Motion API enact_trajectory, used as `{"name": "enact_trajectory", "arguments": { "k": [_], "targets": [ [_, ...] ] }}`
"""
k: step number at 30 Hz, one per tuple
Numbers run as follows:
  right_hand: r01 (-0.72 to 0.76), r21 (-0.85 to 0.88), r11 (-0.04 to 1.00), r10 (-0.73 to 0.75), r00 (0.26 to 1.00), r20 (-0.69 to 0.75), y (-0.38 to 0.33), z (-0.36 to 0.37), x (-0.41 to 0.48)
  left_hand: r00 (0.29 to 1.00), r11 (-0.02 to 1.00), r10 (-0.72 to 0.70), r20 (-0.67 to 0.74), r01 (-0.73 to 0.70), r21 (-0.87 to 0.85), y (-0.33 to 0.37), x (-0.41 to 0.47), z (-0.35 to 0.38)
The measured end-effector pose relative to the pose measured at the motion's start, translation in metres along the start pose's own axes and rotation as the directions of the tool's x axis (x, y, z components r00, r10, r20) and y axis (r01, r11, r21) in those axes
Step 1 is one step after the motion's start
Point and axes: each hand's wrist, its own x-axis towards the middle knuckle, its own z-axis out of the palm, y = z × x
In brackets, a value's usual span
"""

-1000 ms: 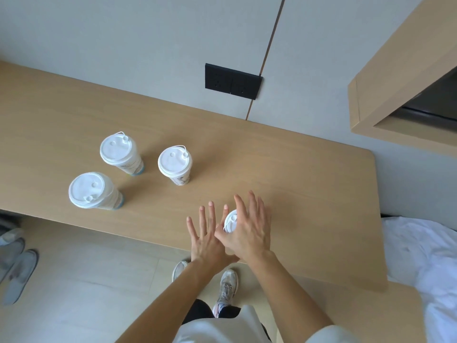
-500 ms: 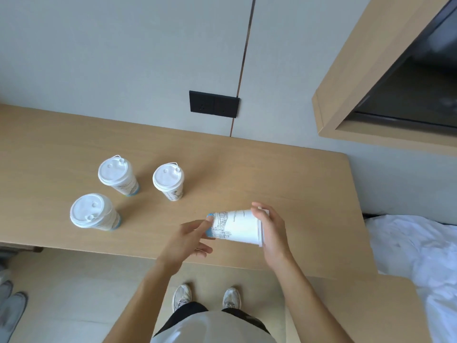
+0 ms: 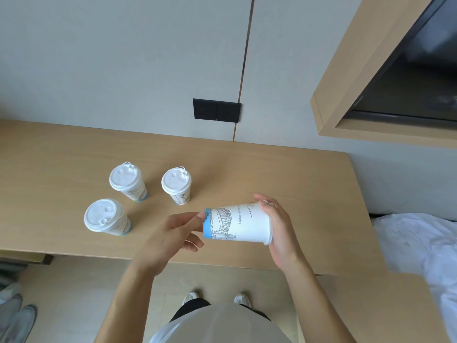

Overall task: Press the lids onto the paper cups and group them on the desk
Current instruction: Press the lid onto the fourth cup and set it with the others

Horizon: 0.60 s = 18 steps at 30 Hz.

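A white paper cup with line drawings and a blue base band lies sideways in the air above the wooden desk, held between both hands. My left hand touches its blue base end with thumb and fingertips. My right hand wraps around its lidded wide end, hiding most of the lid. Three lidded cups stand upright on the desk to the left: one at the back left, one at the back middle, one nearest the front edge.
A black socket panel sits on the wall behind the desk. A wooden framed niche juts out at upper right. White bedding lies at right, slippers on the floor at lower left.
A second ago both hands pressed down on the upright cup's lid. Since then the cup has been lifted and turned on its side between the hands; the camera view has tilted up.
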Motion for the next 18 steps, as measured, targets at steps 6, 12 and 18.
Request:
{"name": "enact_trajectory", "arguments": {
  "k": [6, 12, 18],
  "targets": [
    [0.044, 0.028, 0.999, -0.044, 0.999, 0.015, -0.004, 0.011, -0.006, 0.998, 0.997, -0.036, -0.051, 0.033, -0.069, 0.003, -0.005, -0.004],
    [0.076, 0.082, 0.994, -0.077, 0.997, 0.013, -0.008, 0.016, -0.009, 0.991, 0.991, 0.093, -0.098, -0.102, -0.09, 0.005, -0.007, -0.006],
    [0.106, 0.083, 0.991, -0.107, 0.994, 0.009, -0.01, 0.019, -0.015, 0.986, 0.989, 0.081, -0.144, -0.097, -0.109, 0.009, -0.006, -0.002]
  ]
}}
